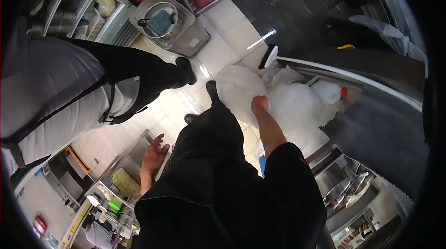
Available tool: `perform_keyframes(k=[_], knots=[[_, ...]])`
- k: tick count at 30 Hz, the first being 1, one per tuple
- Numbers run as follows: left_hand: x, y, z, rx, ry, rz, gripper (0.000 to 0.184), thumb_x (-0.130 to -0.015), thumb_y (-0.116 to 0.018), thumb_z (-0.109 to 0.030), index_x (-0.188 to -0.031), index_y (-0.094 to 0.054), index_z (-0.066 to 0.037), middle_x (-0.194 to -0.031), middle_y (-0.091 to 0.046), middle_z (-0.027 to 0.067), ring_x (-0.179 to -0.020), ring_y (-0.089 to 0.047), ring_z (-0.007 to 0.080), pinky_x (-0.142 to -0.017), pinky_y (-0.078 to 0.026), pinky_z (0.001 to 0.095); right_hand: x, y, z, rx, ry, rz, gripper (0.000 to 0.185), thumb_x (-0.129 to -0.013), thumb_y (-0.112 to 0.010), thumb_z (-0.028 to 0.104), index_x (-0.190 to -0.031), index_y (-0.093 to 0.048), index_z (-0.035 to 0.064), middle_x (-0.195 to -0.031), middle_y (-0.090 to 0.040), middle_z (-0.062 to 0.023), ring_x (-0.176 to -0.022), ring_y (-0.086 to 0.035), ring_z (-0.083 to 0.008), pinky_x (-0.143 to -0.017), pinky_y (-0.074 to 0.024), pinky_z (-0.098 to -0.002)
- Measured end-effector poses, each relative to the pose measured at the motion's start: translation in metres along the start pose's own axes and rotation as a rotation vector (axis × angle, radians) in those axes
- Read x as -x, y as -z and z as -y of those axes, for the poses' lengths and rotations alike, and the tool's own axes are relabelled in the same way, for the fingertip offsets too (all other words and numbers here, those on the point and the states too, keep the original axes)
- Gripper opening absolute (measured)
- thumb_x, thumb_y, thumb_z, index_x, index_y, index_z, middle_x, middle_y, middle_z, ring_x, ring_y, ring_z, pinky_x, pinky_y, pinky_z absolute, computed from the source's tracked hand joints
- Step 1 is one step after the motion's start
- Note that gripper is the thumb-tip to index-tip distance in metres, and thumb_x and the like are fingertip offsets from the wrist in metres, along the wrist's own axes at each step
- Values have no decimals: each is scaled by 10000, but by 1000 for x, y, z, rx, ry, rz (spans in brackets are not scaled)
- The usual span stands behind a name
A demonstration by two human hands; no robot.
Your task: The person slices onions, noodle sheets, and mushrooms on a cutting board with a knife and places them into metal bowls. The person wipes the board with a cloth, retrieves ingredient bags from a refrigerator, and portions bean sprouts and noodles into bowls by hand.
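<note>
My right hand reaches down and forward, its fingers closed at a large cloudy plastic bag; the exact grip is partly hidden. Beside it bulges another whitish plastic bag, and a translucent plastic jug with a red cap lies next to that. Nothing is in my left hand, which hangs at my left side with its fingers apart and slightly bent. It is nearest to a metal counter edge.
A co-worker in grey with a black apron stands at left. Ahead is a grey bin carrying a bowl. A white-handled brush leans by the bags, near a dark wet floor mat. Grey cloth hangs at right.
</note>
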State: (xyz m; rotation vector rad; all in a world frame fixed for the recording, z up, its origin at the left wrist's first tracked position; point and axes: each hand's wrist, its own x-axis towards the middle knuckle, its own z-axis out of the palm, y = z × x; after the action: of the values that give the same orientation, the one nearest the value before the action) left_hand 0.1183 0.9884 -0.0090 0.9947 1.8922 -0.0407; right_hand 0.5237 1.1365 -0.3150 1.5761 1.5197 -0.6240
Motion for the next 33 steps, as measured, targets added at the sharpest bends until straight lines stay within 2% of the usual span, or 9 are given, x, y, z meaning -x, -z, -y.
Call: perform_keyframes(k=[2,5,12,17,23,26,28,30,33], knots=[[2,0,-2,12,7,-3,523,-884,-626,-325,-1343,-469,-130,-1177,-607,204,-1072,-592,340,-911,-468,414,1,3,7,-50,6,50,248,-839,-593,174,-1055,-706,127,-1141,-662,-105,-1031,-649,-283,-725,-553,-436],[2,-1,1,-3,15,2,528,-880,-632,-327,-1343,-469,-132,-1173,-608,210,-1069,-593,340,-909,-467,416,2,0,15,-38,45,113,256,-832,-603,181,-1064,-704,141,-1139,-662,-108,-1023,-652,-281,-750,-548,-443],[-2,-10,16,13,11,-6,533,-853,-661,-317,-1324,-496,-130,-1159,-606,221,-942,-635,320,-825,-498,389,-4,-33,22,-155,240,86,292,-755,-609,205,-1008,-700,92,-1086,-669,-135,-1033,-636,-306,-823,-531,-426],[2,5,-2,57,118,86,570,-875,-643,-355,-1368,-455,-140,-1245,-572,208,-1124,-574,338,-949,-459,407,6,-20,50,-376,215,132,293,-762,-601,181,-1009,-682,45,-1077,-660,-178,-1046,-626,-319,-859,-516,-422],[-2,9,7,45,91,80,573,-879,-623,-379,-1369,-453,-135,-1230,-581,218,-1138,-568,348,-952,-458,412,-24,-37,85,-435,462,-59,313,-803,-514,234,-981,-667,26,-1046,-651,-194,-1011,-615,-350,-880,-493,-433],[-6,0,10,20,62,47,564,-877,-625,-372,-1363,-459,-140,-1209,-594,216,-1108,-586,331,-935,-468,402,-28,-29,91,-542,408,-128,321,-812,-511,279,-889,-698,31,-976,-660,-195,-945,-621,-358,-868,-485,-440],[-9,-6,15,88,50,49,563,-880,-624,-367,-1363,-458,-130,-1195,-604,205,-1083,-597,314,-924,-470,393,-31,-19,89,-510,407,-112,307,-810,-515,250,-945,-680,29,-1028,-653,-194,-1001,-613,-346,-884,-488,-427],[-15,-20,38,253,73,104,550,-889,-620,-352,-1350,-464,-96,-1177,-617,179,-1042,-611,273,-911,-470,379,-31,-11,88,-489,402,-87,307,-809,-520,237,-977,-671,29,-1065,-647,-192,-1035,-606,-339,-895,-488,-420],[-30,-65,120,299,37,219,501,-914,-577,-325,-1331,-472,-68,-1176,-616,156,-1036,-604,230,-884,-474,359,-38,-5,85,-502,378,-95,303,-806,-535,253,-962,-679,38,-1059,-648,-184,-1018,-608,-338,-886,-489,-419]])
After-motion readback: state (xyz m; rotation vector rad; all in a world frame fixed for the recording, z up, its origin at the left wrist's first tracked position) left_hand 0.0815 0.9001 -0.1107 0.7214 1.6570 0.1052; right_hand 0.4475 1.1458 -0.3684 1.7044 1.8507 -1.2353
